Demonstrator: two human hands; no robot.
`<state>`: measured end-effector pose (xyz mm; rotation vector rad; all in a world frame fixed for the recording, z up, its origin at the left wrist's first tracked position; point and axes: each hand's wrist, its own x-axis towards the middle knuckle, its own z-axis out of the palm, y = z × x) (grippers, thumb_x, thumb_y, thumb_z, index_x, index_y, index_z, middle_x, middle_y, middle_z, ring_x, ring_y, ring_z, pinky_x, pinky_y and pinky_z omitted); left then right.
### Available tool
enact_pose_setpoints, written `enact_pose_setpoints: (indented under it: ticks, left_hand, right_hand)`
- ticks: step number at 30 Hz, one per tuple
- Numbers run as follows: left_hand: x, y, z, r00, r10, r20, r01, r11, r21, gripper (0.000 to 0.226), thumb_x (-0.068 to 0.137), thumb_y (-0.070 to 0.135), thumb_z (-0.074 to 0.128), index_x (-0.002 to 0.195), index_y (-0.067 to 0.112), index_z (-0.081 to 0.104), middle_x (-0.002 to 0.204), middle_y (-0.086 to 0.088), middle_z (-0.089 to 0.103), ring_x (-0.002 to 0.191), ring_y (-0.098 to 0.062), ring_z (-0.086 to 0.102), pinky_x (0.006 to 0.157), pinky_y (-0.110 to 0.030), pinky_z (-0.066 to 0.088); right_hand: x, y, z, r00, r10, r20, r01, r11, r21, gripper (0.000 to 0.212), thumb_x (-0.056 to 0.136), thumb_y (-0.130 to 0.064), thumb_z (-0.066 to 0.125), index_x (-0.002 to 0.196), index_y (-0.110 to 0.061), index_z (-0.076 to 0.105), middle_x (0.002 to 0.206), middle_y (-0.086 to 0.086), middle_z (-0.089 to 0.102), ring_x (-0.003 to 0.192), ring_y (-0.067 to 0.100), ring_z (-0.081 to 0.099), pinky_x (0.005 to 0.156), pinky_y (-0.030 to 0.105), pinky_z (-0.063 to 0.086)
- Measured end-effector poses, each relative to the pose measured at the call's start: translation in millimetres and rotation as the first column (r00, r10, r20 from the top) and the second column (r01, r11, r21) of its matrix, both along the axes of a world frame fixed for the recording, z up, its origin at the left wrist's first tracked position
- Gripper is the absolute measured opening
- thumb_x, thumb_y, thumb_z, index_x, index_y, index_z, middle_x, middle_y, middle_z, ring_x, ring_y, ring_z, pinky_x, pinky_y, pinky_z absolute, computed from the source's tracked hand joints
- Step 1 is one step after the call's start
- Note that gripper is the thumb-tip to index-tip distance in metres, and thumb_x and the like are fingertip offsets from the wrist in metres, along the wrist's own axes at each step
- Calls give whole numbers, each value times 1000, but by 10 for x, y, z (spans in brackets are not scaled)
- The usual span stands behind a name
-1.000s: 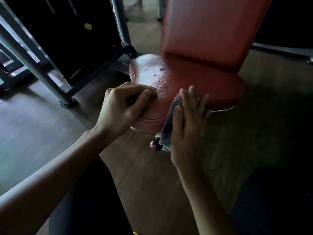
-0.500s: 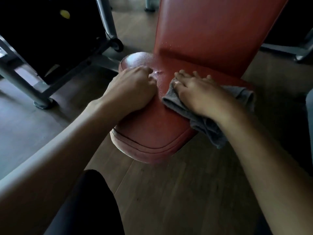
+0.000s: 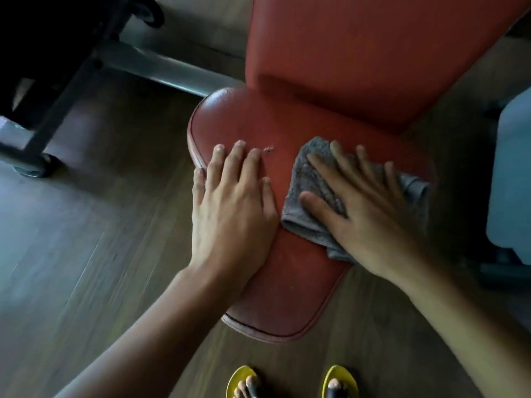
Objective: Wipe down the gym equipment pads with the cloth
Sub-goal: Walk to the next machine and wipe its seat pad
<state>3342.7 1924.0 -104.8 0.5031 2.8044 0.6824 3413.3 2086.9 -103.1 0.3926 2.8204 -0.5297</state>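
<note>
A red seat pad point(image 3: 275, 300) of a gym bench fills the middle, with its red back pad point(image 3: 359, 53) rising behind it. My left hand point(image 3: 232, 214) lies flat on the seat's left side, fingers spread, holding nothing. A grey cloth point(image 3: 309, 182) is spread on the seat's right side. My right hand point(image 3: 365, 211) presses down flat on the cloth, fingers apart, covering most of it. A small scuff point(image 3: 268, 149) marks the seat just beyond my left fingertips.
Dark metal frame legs point(image 3: 71, 90) and a grey bar point(image 3: 161, 68) of another machine stand at the upper left on the wooden floor point(image 3: 71, 254). A pale grey object point(image 3: 511, 173) sits at the right edge. My feet in yellow sandals point(image 3: 290, 383) stand below the seat.
The view has tilted down over the seat. My left hand opened from a curled grip to lying flat. My right hand with the cloth has slid right across the seat.
</note>
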Motion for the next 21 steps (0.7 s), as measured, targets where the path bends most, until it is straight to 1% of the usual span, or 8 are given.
enact_pose_setpoints:
  ticks: [2,5,7,11,13,16,18,21]
  left_hand:
    - [6,-8,13,1000,-1,14,1,1000,5,52,102,38,31,152,24,33,163,4,23,152,-15,7,124,-43,7]
    - [5,-15,31,1000,-4,30,4,1000,2,56,99,41,27,151,23,35,162,4,24,152,-14,6,124,-43,8]
    - [-5,-23,51,999,-12,32,13,1000,-8,56,98,41,28,150,23,37,161,3,26,152,-14,7,125,-43,5]
    - [-202,18,88,997,-74,16,74,997,-10,49,97,40,34,143,25,44,157,3,33,151,-16,12,123,-38,-7]
    - [-334,8,60,988,-153,10,153,988,-32,51,99,42,33,147,27,40,159,4,30,152,-16,9,123,-38,-10]
    - [-440,-27,-31,973,-229,2,229,972,-46,52,102,45,32,151,27,37,161,3,27,153,-16,7,124,-46,0]
    - [-446,-49,-76,971,-238,-7,237,971,-29,51,102,44,34,151,27,37,161,3,27,153,-16,8,124,-47,4]
    - [-448,-47,-115,975,-220,-14,220,975,11,50,102,42,37,149,27,40,160,3,29,152,-16,9,124,-46,4]
  right_hand:
    - [-56,15,-44,999,-33,-9,33,999,39,71,91,-74,9,156,-46,10,167,-12,0,155,18,-4,123,46,-6]
    - [-228,-29,-112,984,-172,-42,176,979,103,65,96,-66,15,156,-42,18,167,-7,10,155,24,6,124,51,2]
    - [-288,-90,-148,967,-240,-84,250,958,143,61,99,-62,21,155,-39,25,166,-3,18,154,27,12,123,53,7]
    - [-315,-79,-153,962,-253,-101,266,954,142,59,101,-59,24,155,-36,28,165,-1,21,153,30,15,122,56,10]
    - [-293,-73,-117,959,-267,-98,277,954,113,60,100,-61,24,155,-36,29,166,-1,20,153,30,15,122,57,9]
    - [-240,-92,-67,964,-256,-69,263,956,127,66,97,-68,23,155,-37,28,166,1,18,154,33,12,121,61,3]
    - [-223,-106,-54,969,-247,-22,247,957,150,69,96,-72,21,156,-38,23,167,1,15,154,35,7,120,64,0]
    - [-228,-170,-45,955,-295,4,290,941,178,69,96,-72,20,157,-39,20,167,-1,12,154,35,3,117,68,-2]
